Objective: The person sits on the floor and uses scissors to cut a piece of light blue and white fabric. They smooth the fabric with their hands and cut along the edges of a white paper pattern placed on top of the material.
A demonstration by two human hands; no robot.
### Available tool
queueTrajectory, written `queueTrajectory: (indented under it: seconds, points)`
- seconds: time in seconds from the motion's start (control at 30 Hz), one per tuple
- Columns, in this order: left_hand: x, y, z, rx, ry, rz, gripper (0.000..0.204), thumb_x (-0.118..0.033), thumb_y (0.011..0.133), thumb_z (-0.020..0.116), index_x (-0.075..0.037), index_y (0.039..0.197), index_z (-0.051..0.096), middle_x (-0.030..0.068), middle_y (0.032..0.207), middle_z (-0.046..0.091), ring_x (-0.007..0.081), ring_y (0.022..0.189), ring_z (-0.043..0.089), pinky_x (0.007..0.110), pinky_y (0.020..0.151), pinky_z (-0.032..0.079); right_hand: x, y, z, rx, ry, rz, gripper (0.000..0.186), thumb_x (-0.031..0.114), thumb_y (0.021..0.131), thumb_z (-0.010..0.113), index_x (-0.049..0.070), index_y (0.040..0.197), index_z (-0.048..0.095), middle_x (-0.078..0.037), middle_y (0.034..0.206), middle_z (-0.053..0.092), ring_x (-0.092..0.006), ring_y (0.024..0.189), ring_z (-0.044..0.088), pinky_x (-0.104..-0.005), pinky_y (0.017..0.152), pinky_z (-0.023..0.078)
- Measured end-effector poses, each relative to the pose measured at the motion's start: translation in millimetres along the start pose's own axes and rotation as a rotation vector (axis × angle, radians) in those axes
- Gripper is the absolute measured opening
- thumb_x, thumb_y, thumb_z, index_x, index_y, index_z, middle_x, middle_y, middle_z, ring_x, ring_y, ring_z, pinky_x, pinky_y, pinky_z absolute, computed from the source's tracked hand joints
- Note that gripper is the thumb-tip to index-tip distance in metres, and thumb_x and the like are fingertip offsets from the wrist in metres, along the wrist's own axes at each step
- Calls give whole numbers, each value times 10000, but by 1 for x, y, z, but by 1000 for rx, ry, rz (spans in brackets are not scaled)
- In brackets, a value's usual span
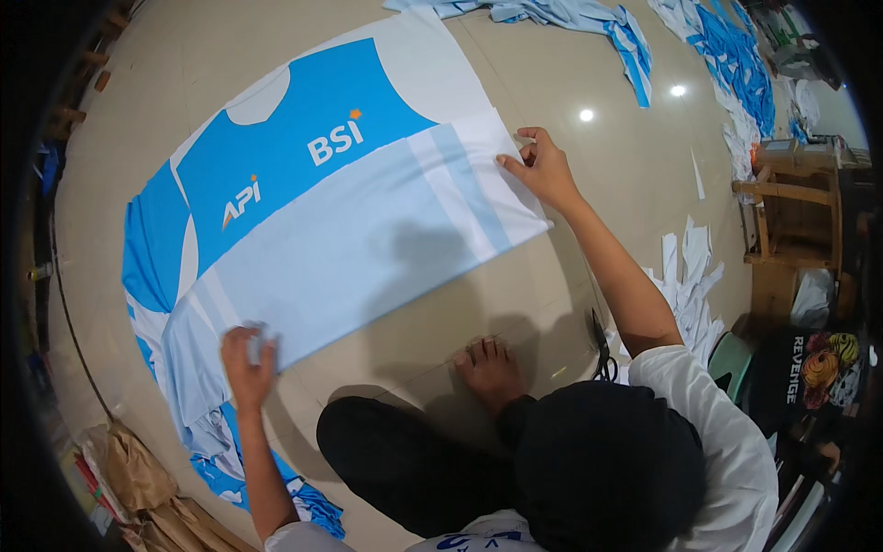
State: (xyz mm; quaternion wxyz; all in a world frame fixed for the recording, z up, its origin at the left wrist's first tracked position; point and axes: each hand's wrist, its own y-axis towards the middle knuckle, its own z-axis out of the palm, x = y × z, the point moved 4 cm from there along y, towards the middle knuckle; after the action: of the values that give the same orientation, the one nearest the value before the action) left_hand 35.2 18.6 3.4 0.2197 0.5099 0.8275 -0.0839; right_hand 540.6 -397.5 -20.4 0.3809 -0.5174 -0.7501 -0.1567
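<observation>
A printed fabric sheet (294, 120) lies spread on the floor, bright blue with a white border and shirt-shaped outlines. Over its near part lies a light blue cloth panel (340, 230) with pale stripes at both ends. My right hand (543, 172) is at the panel's right end, thumb and forefinger apart above the white border. At the near left, my left hand (246, 368) is over the light blue cloth, its fingers slightly smeared and the thumb held away from them. Whether either hand touches the cloth is hard to see.
Black-handled scissors (604, 354) lie right of my bare foot (492, 373). White fabric scraps (685, 285) are heaped at the right, near a wooden stool (791, 207). Blue and white offcuts (731, 64) lie far right. A brown bag (138, 469) stands near left.
</observation>
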Motion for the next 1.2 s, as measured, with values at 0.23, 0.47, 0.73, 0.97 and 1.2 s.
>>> queueTrajectory:
  seconds: [0.23, 0.47, 0.73, 0.97, 1.2]
  points:
    - [-84, -25, 32, 47, -35, 7, 260, -130, 891, 869, -55, 1109, 750, 124, 1121, 676, 344, 1091, 636, 456, 935, 485, -3, -39, -7, 42, -55, -60, 669, 252, 886, 892, -21, 1407, 573, -88, 856, 663, -220, 769, 655, -360, 749, 557]
    - [-90, -33, 37, -6, -4, 64, 149, -40, 917, 819, -48, 1036, 730, 113, 1054, 692, 329, 1044, 653, 451, 916, 486, -11, -51, -9, -122, 235, 1, 546, 158, 929, 833, -13, 1385, 588, -104, 913, 676, -225, 784, 655, -366, 766, 561]
    - [-90, -39, 33, 8, 38, 139, 159, -11, 903, 818, -48, 1023, 720, 111, 1037, 697, 324, 1031, 662, 448, 905, 492, -32, -57, -7, -177, 94, -7, 453, 122, 917, 835, 7, 1309, 637, -114, 918, 698, -252, 790, 683, -392, 757, 569]
    - [-90, -42, 33, 46, 72, 141, 158, -18, 908, 815, -40, 1032, 720, 130, 1049, 701, 337, 1047, 671, 453, 921, 503, -29, -65, -3, -178, 23, -48, 436, 97, 909, 828, 13, 1291, 636, -151, 908, 700, -325, 802, 701, -420, 771, 575]
    - [-90, -43, 36, 30, 53, 161, 176, -22, 897, 821, -55, 1041, 725, 101, 1033, 687, 319, 1006, 654, 452, 895, 493, -32, -66, -6, -173, -10, -51, 441, 118, 931, 819, 1, 1322, 652, -86, 900, 676, -197, 747, 642, -345, 745, 564]
